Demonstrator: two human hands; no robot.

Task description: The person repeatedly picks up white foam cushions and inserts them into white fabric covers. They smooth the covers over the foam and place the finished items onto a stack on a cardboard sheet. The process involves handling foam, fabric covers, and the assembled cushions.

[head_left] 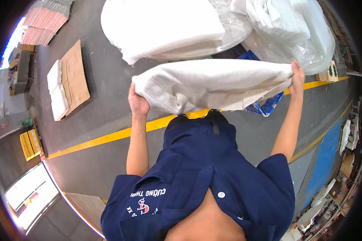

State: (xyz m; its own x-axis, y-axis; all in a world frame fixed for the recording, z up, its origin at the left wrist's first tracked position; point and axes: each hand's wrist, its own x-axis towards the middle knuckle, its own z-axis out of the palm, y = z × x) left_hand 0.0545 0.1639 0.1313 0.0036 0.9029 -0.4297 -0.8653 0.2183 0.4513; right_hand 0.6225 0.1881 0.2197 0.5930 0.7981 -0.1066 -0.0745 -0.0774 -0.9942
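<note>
A whitish, slightly wrinkled piece of cloth-like sheet [213, 82] is stretched sideways in front of my body. My left hand [138, 101] grips its left end, fingers wrapped round the edge. At the other end, my right hand [297, 78] pinches the right corner. The middle of the sheet sags in folds, and its lower edge hangs over the floor by my feet. Partly hidden behind its right half is a blue plastic basket [266, 105].
Beyond the sheet lie a large white foam-like bundle [165, 30] and a clear plastic bag [309, 46] of white sheets. Flattened cardboard [76, 76] with white pieces rests on the floor at left. A yellow line [96, 141] crosses the floor. Cluttered shelving [338, 193] stands at right.
</note>
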